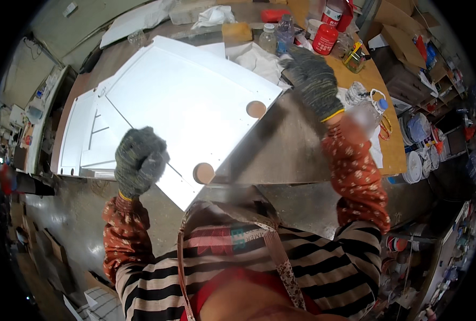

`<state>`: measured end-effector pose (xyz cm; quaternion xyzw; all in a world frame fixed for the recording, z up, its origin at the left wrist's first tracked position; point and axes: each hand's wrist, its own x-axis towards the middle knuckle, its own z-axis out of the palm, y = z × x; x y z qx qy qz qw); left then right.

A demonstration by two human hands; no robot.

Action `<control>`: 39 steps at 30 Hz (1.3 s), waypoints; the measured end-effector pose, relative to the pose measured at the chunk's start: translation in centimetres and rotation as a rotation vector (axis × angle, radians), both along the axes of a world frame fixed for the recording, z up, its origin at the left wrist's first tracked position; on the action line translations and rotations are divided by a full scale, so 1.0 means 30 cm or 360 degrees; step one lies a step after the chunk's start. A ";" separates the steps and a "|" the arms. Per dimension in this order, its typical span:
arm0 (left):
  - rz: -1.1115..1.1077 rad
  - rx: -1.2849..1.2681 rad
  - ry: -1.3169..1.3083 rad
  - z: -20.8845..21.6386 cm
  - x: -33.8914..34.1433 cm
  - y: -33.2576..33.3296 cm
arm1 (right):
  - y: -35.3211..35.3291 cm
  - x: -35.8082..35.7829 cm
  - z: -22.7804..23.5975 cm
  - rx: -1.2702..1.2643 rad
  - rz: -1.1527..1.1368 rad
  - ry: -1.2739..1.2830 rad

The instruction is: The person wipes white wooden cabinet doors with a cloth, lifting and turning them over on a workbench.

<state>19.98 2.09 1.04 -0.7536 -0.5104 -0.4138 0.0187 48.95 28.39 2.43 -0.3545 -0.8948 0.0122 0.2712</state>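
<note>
A large white panel (pixel 179 101) with two round holes lies at a slant on the table, its near corner past the table's front edge. My left hand (pixel 139 160), in a dark grey knitted glove with a yellow cuff, is closed in a fist over the panel's left part. Whatever it holds is hidden. My right hand (pixel 313 80), gloved alike, reaches beyond the panel's right corner. Its fingers are at the edge of a crumpled white cloth (pixel 257 60); they are smeared, so their grip is unclear.
Other white panels (pixel 77 136) lie at the left on the table (pixel 286 144). Along the back right stand clear bottles (pixel 267 38), a red container (pixel 325 39) and a glass jar (pixel 354 60). A handled plastic jug (pixel 378 104) is beside my right wrist. Cardboard boxes (pixel 401 40) are farther right.
</note>
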 end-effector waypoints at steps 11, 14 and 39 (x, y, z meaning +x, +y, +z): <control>0.0076 -0.0011 0.0204 0.003 -0.037 0.025 | 0.071 0.046 -0.161 0.0798 0.0196 0.0069; 0.0208 -0.0131 0.0173 0.011 -0.056 -0.020 | -0.067 -0.050 -0.157 0.0499 0.0352 0.0475; 0.1092 0.0024 -0.0813 -0.239 -0.029 -0.373 | -0.396 -0.093 -0.098 0.0028 0.0852 0.0182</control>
